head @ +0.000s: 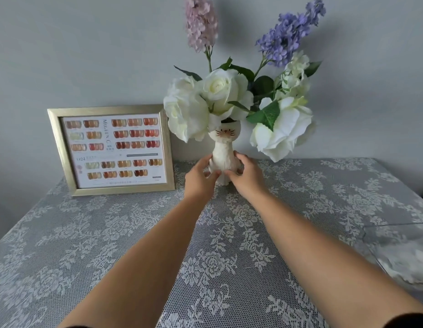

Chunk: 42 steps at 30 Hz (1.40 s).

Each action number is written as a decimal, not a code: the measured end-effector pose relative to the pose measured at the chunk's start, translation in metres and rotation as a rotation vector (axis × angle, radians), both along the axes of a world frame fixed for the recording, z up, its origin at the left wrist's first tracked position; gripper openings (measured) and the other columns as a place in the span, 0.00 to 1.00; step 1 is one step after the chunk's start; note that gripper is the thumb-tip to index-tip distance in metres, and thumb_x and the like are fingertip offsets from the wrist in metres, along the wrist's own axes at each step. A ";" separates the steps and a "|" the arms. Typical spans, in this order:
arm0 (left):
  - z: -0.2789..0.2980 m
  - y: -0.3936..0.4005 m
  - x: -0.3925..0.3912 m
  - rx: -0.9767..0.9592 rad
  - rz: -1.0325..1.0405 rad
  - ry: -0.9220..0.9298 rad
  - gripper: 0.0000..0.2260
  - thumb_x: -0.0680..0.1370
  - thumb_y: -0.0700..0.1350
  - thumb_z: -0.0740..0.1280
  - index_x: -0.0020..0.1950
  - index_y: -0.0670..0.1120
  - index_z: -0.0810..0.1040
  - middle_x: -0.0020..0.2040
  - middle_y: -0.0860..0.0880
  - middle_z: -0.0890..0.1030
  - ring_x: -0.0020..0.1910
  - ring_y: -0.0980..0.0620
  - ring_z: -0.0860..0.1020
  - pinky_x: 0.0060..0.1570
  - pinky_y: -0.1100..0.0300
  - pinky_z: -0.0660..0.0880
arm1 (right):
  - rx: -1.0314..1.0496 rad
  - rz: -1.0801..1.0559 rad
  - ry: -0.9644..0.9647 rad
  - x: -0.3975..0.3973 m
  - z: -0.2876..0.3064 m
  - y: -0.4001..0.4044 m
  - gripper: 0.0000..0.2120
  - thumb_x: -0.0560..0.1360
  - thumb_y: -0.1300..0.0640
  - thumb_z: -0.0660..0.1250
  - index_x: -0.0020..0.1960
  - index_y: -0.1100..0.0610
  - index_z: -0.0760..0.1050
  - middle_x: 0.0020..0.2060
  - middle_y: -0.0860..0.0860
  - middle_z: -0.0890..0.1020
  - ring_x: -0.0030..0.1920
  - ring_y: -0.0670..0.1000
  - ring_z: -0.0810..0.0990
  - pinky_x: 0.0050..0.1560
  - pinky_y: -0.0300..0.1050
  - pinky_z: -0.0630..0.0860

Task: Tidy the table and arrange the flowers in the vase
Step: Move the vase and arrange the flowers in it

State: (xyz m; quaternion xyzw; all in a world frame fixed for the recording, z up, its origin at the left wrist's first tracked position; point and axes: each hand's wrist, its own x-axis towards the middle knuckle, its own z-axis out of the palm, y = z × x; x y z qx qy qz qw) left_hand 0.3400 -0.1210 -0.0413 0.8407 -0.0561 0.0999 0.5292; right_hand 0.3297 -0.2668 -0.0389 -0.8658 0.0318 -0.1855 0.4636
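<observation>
Clasping the cat-shaped vase (224,159) near the tabletop's (134,233) far edge, left hand (199,178) and right hand (247,177) curl their fingers (238,158) around its base.

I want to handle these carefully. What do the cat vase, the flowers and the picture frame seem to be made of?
Cat vase: probably matte ceramic or plaster, off-white and slightly rough, with a painted face.
Flowers: likely artificial fabric, their white petals stiff and very even; I cannot be sure.
Picture frame: brushed gold finish, wood or plastic beneath, unclear.
</observation>
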 end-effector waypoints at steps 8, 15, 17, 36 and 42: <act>0.005 0.002 -0.002 -0.032 0.035 -0.025 0.23 0.74 0.51 0.73 0.67 0.52 0.73 0.59 0.52 0.79 0.58 0.53 0.79 0.53 0.58 0.74 | 0.064 -0.003 -0.040 -0.008 0.008 -0.001 0.28 0.70 0.50 0.73 0.68 0.53 0.69 0.52 0.41 0.75 0.50 0.42 0.77 0.48 0.34 0.74; 0.076 0.033 -0.023 -0.607 -0.052 -0.244 0.38 0.66 0.50 0.80 0.71 0.55 0.63 0.65 0.50 0.75 0.59 0.55 0.80 0.54 0.54 0.80 | 0.330 -0.112 -0.385 -0.035 0.060 -0.027 0.15 0.71 0.63 0.70 0.55 0.51 0.73 0.52 0.56 0.79 0.47 0.41 0.77 0.49 0.38 0.75; 0.092 0.040 -0.029 -0.613 -0.052 -0.303 0.44 0.65 0.48 0.81 0.73 0.58 0.59 0.67 0.52 0.71 0.60 0.53 0.79 0.53 0.58 0.80 | 0.434 -0.061 -0.496 -0.042 0.077 -0.031 0.22 0.70 0.68 0.69 0.60 0.52 0.68 0.58 0.62 0.76 0.49 0.36 0.75 0.51 0.37 0.75; 0.183 0.032 -0.032 0.113 0.038 -0.643 0.21 0.71 0.49 0.75 0.63 0.53 0.77 0.65 0.47 0.73 0.58 0.55 0.71 0.59 0.63 0.66 | -0.012 -0.047 -0.523 -0.051 0.196 -0.024 0.31 0.65 0.41 0.74 0.63 0.50 0.68 0.49 0.42 0.77 0.48 0.47 0.79 0.45 0.39 0.74; 0.199 0.029 -0.022 0.162 0.047 -0.571 0.21 0.71 0.48 0.75 0.62 0.52 0.75 0.60 0.47 0.76 0.53 0.54 0.71 0.54 0.61 0.66 | -0.054 -0.030 -0.385 -0.045 0.218 -0.029 0.33 0.63 0.39 0.73 0.63 0.49 0.70 0.52 0.45 0.79 0.48 0.47 0.78 0.38 0.34 0.69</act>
